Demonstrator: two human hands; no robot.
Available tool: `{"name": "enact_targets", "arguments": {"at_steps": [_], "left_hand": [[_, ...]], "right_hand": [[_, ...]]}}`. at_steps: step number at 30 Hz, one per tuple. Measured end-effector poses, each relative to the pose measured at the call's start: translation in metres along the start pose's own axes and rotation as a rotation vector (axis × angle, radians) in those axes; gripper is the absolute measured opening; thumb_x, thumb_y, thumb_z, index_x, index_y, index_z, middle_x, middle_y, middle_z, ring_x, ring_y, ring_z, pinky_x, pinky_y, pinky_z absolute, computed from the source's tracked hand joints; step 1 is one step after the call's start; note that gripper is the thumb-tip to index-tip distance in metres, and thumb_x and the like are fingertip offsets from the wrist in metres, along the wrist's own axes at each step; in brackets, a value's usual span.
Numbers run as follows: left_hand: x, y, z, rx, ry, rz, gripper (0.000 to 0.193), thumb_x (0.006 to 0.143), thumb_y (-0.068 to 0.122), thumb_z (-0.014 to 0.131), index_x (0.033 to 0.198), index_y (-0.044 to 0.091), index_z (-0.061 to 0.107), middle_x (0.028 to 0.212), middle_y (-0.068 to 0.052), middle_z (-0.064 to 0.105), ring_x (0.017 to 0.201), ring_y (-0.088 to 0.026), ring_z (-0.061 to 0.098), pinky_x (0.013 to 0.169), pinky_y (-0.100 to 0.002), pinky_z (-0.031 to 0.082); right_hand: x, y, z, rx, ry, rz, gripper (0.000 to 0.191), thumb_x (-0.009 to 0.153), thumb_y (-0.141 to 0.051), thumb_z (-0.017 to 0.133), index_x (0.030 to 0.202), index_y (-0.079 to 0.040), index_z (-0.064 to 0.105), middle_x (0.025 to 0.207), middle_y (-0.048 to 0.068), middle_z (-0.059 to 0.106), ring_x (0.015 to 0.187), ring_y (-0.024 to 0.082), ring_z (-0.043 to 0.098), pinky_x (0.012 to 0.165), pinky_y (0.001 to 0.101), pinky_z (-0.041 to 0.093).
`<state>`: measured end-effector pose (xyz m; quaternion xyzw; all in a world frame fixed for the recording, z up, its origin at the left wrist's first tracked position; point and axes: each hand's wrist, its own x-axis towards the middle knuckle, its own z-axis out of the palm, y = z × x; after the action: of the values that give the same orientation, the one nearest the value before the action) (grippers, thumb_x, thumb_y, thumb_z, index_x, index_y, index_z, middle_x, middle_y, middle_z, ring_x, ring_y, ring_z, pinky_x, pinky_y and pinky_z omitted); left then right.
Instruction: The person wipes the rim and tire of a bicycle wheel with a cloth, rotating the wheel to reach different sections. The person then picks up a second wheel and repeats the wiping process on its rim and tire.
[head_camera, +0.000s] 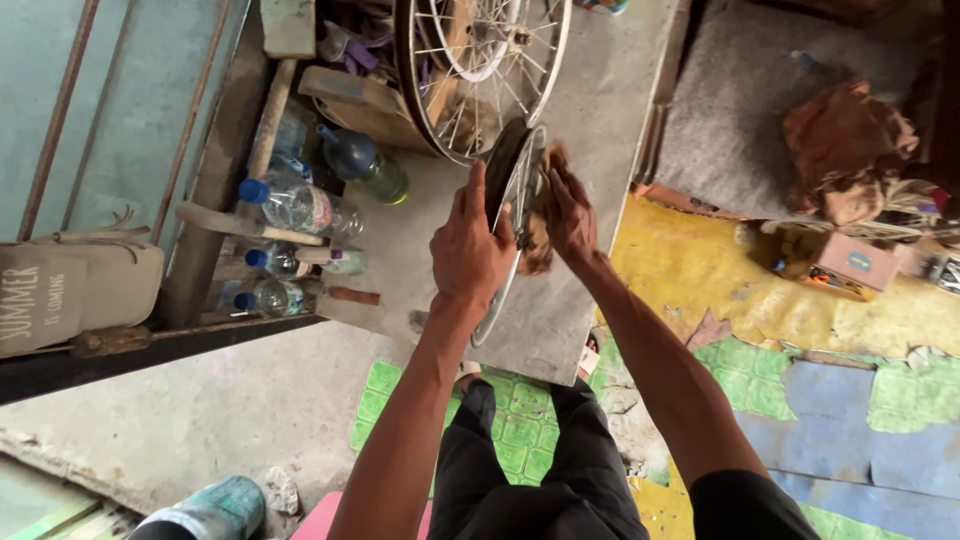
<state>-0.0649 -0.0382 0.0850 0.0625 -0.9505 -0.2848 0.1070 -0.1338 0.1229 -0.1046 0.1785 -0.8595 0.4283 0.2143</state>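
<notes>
Head view: we are clamping the left hand (468, 250) on the small wheel (512, 215) while the right hand (568, 215) is pressing a rag (537, 250) against it; steady grip matters.

Two bare hands show, the left hand (468, 250) and the right hand (568, 215), both on one small spoked wheel with a black tyre (508, 190). Besides that, one larger bare silver spoked wheel rim (480, 70) leans at the top, making two wheels in all. Five plastic bottles lie by the wall: three clear ones with blue caps (290, 203), one dark blue and green bottle (362, 162), and one pale capless one (340, 261). One small cardboard box (852, 262), one crumpled brown rag (845, 150), one beige cloth bag (75, 290)
</notes>
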Motion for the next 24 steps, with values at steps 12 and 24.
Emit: {"name": "enact_targets", "arguments": {"at_steps": [12, 24], "left_hand": [[0.012, -0.015, -0.001, -0.068, 0.005, -0.019, 0.069, 0.094, 0.019, 0.068, 0.155, 0.011, 0.038, 0.124, -0.018, 0.067, 0.096, -0.042, 0.071, 0.078, -0.05, 0.059], [0.007, -0.016, -0.005, -0.072, 0.094, -0.033, 0.063, 0.095, 0.019, 0.069, 0.152, 0.01, 0.044, 0.122, -0.018, 0.068, 0.098, -0.041, 0.072, 0.08, -0.048, 0.06]], "right_hand": [[-0.045, -0.013, 0.061, -0.112, -0.375, 0.299, 0.061, 0.092, -0.002, 0.053, 0.152, 0.004, 0.046, 0.155, 0.03, 0.043, 0.111, 0.051, 0.056, 0.097, 0.0551, 0.044], [-0.11, -0.063, 0.04, -0.025, -0.594, 0.452, 0.036, 0.101, -0.013, 0.039, 0.125, 0.001, 0.061, 0.13, 0.03, 0.06, 0.098, 0.051, 0.056, 0.089, 0.0591, 0.049]]}}
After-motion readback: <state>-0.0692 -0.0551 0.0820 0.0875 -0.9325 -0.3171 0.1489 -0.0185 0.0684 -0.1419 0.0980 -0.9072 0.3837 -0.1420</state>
